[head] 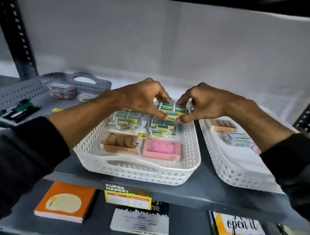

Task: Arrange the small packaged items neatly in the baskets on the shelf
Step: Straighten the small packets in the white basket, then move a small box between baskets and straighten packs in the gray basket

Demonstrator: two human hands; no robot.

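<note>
My left hand [142,98] and right hand [200,105] pinch a blue packet bundle [173,110] at frame centre; the middle basket [136,166] looks nearly tidy, the right basket [227,169] loose.

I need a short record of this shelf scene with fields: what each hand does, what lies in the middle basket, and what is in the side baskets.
left hand: pinching the blue packet bundle
right hand: pinching the same bundle
middle basket: blue packets at back, brown box and pink box in front
right basket: brown box, blue packet
grey basket: pens, packets
</note>
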